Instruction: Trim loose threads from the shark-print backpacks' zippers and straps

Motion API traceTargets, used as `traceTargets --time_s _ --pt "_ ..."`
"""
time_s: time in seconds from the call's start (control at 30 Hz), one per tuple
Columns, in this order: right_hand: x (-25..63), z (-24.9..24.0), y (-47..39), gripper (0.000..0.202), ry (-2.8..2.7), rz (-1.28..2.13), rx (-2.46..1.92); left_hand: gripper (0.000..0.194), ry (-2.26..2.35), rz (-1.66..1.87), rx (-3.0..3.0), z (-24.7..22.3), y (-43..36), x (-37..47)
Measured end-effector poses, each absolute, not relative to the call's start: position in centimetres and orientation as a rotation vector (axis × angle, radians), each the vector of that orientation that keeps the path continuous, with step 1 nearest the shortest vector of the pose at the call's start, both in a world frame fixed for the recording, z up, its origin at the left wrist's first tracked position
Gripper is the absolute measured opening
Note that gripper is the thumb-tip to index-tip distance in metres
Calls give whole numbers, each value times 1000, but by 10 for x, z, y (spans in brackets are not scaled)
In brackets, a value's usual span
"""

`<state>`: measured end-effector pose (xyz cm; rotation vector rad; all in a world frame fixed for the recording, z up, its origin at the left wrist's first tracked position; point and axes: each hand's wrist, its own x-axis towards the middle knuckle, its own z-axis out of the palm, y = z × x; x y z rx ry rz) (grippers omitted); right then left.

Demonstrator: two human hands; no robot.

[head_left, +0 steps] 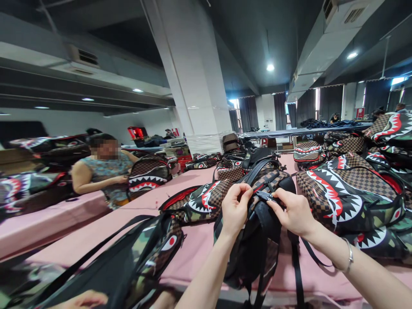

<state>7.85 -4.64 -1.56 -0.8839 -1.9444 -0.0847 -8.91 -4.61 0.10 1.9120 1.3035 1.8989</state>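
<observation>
A black backpack [247,249] with a brown checkered panel stands in front of me on the pink-covered table, its straps hanging down the near side. My left hand [236,206] is closed in a pinch at the bag's top edge, near the zipper. Across from it, my right hand [291,210] grips a slim dark metal tool, which looks like thread snips [264,195], between thumb and fingers. The tool's tip points at the left fingertips, over the top of the bag. What exactly lies under the left fingertips is too small to tell.
Shark-mouth backpacks [350,193] are piled at the right. Another backpack [202,201] lies behind mine to the left, and a black-strapped one [128,253] is nearer. Someone's hand [85,299] shows at bottom left. A co-worker [103,171] handles a bag. A pillar [199,86] rises behind.
</observation>
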Motion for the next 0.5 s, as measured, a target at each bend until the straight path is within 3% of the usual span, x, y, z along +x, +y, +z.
traceTargets --time_s 0.5 --pt "77 -12 -50 19 -1971 -98 -891 12 1247 1937 1873 1 -48 -88"
